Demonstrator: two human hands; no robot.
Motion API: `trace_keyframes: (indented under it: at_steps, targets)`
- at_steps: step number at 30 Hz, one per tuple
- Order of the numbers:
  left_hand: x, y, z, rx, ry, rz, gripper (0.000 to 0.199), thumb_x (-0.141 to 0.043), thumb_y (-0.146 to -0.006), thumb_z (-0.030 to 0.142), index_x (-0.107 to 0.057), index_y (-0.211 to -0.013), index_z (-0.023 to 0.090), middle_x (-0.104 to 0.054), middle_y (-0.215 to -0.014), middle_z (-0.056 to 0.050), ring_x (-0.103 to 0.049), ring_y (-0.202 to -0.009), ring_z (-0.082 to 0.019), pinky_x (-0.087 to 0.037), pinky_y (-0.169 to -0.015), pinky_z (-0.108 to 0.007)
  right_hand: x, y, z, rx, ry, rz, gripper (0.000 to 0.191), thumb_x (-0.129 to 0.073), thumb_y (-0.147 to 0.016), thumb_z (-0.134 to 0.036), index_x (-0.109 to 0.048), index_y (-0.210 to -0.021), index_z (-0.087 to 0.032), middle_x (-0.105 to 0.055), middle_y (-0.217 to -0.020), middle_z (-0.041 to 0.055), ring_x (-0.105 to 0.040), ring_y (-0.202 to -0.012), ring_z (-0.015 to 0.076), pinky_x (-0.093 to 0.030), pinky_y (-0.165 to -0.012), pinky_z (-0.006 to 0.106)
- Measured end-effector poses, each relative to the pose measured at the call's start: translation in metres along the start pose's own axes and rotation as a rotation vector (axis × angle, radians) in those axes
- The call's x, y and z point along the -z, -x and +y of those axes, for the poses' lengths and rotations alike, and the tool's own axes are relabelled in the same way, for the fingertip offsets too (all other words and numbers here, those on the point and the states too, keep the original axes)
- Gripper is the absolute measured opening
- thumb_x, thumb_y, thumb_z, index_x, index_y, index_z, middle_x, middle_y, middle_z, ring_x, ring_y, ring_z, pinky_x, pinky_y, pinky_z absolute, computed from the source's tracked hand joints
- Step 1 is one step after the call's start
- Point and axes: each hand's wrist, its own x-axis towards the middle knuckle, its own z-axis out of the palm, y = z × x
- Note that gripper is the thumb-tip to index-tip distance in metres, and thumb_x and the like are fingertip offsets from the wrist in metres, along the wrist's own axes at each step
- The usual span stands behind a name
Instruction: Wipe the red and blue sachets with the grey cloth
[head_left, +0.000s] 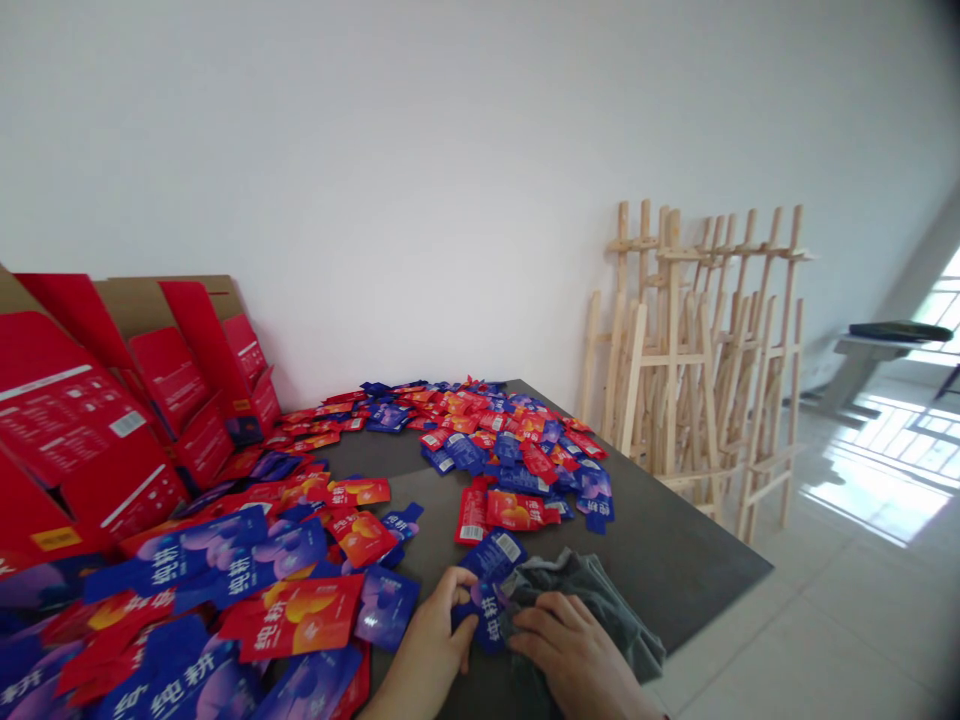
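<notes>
At the front middle of the dark table, my left hand has its thumb and fingers closed on the left edge of a blue pouch with white print. My right hand holds a grey-green cloth, pressed against the pouch's right side. Another blue pouch with a barcode lies just behind it. A red pouch and an orange-printed pouch lie farther back. Close to my left wrist is a blue pouch on the table.
Many red and blue pouches cover the table's left side, with another pile at the back. Open red boxes stand at the left. Wooden easels lean near the wall, beyond the table's right edge.
</notes>
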Motion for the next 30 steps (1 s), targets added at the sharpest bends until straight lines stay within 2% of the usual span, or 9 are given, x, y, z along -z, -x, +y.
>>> trace_keyframes:
  at_steps: [4, 7, 11, 13, 18, 21, 23, 26, 30]
  targets:
    - [0.0, 0.0, 0.003, 0.027, -0.073, 0.021, 0.042, -0.046, -0.076, 0.014, -0.041, -0.117, 0.021, -0.056, -0.09, 0.002, -0.049, -0.042, -0.006, -0.042, -0.044, -0.021, 0.02, 0.011, 0.025, -0.184, 0.022, -0.096, 0.04, -0.051, -0.079, -0.006, -0.062, -0.11, -0.029, -0.064, -0.115, -0.0015, -0.052, -0.106, 0.0199, -0.039, -0.091, 0.032]
    - [0.004, 0.004, 0.012, -0.028, -0.16, 0.048, 0.047, -0.042, -0.078, 0.01, -0.039, -0.124, 0.021, -0.058, -0.095, 0.0, -0.056, -0.05, -0.008, -0.048, -0.055, -0.023, 0.029, 0.015, 0.044, -0.348, 0.018, -0.105, 0.048, -0.047, -0.073, -0.005, -0.064, -0.111, -0.027, -0.063, -0.117, 0.0015, -0.049, -0.111, 0.0219, -0.037, -0.096, 0.037]
    - [0.014, 0.013, 0.022, -0.297, -0.422, 0.145, 0.035, -0.045, -0.086, 0.013, -0.047, -0.118, 0.025, -0.063, -0.104, -0.002, -0.064, -0.086, -0.015, -0.048, -0.08, -0.027, 0.035, 0.011, 0.063, -0.511, -0.063, -0.028, 0.049, -0.042, -0.071, -0.007, -0.064, -0.112, -0.023, -0.062, -0.117, 0.0052, -0.05, -0.112, 0.0221, -0.036, -0.099, 0.039]
    - [0.018, 0.017, 0.024, -0.452, -0.574, 0.127, 0.022, -0.044, -0.088, 0.013, -0.053, -0.105, 0.024, -0.065, -0.097, -0.001, -0.063, -0.088, -0.016, -0.047, -0.079, -0.027, 0.041, 0.006, 0.064, -0.53, -0.117, 0.016, 0.051, -0.04, -0.071, -0.007, -0.063, -0.114, -0.022, -0.061, -0.117, 0.0056, -0.049, -0.113, 0.0217, -0.035, -0.1, 0.04]
    - [0.015, 0.021, 0.025, -0.723, -0.862, -0.072, 0.011, -0.052, -0.088, 0.012, -0.056, -0.08, 0.02, -0.062, -0.088, 0.001, -0.057, -0.078, -0.014, -0.042, -0.067, -0.024, 0.052, -0.012, 0.029, -0.384, -0.215, -0.01, 0.058, -0.039, -0.069, -0.004, -0.06, -0.119, -0.024, -0.059, -0.121, 0.0041, -0.046, -0.115, 0.0221, -0.035, -0.101, 0.041]
    - [0.01, 0.021, 0.021, -0.753, -0.951, -0.147, 0.007, -0.059, -0.086, 0.016, -0.058, -0.08, 0.02, -0.061, -0.086, 0.002, -0.054, -0.076, -0.013, -0.039, -0.064, -0.024, 0.038, -0.017, 0.002, -0.214, -0.203, -0.101, 0.054, -0.044, -0.071, -0.003, -0.06, -0.117, -0.027, -0.061, -0.119, 0.0013, -0.048, -0.109, 0.0216, -0.038, -0.096, 0.038]
    - [0.009, 0.02, 0.017, -0.741, -0.979, -0.157, 0.007, -0.059, -0.086, 0.015, -0.06, -0.081, 0.02, -0.061, -0.085, 0.002, -0.054, -0.075, -0.013, -0.038, -0.065, -0.025, 0.021, -0.017, -0.007, -0.096, -0.121, -0.134, 0.04, -0.049, -0.08, -0.007, -0.061, -0.111, -0.029, -0.064, -0.113, -0.002, -0.051, -0.102, 0.0203, -0.041, -0.089, 0.034]
    - [0.011, 0.02, 0.014, -0.725, -0.972, -0.156, 0.007, -0.059, -0.086, 0.017, -0.062, -0.082, 0.021, -0.06, -0.083, 0.002, -0.053, -0.074, -0.013, -0.037, -0.067, -0.025, 0.004, -0.013, -0.008, -0.031, 0.015, -0.092, 0.024, -0.056, -0.087, -0.019, -0.061, -0.109, -0.028, -0.066, -0.11, -0.0022, -0.051, -0.099, 0.0195, -0.04, -0.085, 0.032]
    - [0.017, 0.02, 0.017, -0.723, -0.936, -0.176, 0.006, -0.06, -0.087, 0.02, -0.064, -0.086, 0.024, -0.061, -0.083, 0.003, -0.053, -0.075, -0.013, -0.036, -0.067, -0.026, 0.012, -0.006, 0.009, -0.105, 0.071, -0.107, 0.028, -0.055, -0.086, -0.016, -0.062, -0.111, -0.028, -0.066, -0.111, -0.0019, -0.051, -0.101, 0.0183, -0.04, -0.085, 0.031]
